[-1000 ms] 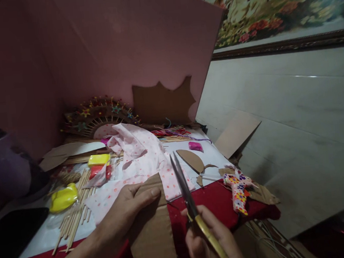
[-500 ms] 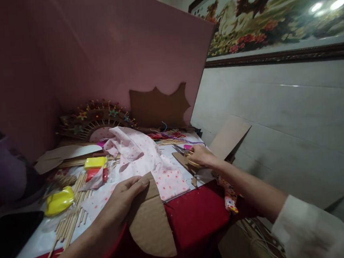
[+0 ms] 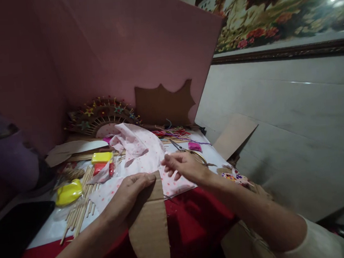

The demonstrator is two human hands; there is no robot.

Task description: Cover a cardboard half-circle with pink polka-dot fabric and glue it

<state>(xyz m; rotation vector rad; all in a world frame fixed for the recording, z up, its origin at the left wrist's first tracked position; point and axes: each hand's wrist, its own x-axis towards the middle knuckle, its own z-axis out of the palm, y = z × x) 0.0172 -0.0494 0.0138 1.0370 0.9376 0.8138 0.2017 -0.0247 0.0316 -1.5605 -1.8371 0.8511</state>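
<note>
In my left hand [image 3: 136,188] is a half-round piece of corrugated cardboard [image 3: 151,231], pinched at its upper corner and hanging over the table's front edge. My right hand [image 3: 184,166] hovers above the pink dotted cloth [image 3: 149,147], fingers loosely curled and apart, with nothing in them. Just behind it lies a pair of scissors [image 3: 198,156] with gold handles, partly hidden by the hand. A small magenta packet [image 3: 194,146] sits beside the scissors.
Bamboo sticks [image 3: 77,217], yellow clay packs [image 3: 69,192] and a red pack [image 3: 103,168] lie left. A black tablet-like object [image 3: 20,226] is at the left edge. A decorated fan-shaped craft [image 3: 104,115] and jagged cardboard [image 3: 165,105] lean on the wall. Red cloth [image 3: 194,211] covers the front.
My right hand has let go of the scissors, now lying on the table, and moved left toward the cardboard. My left hand still holds the cardboard.
</note>
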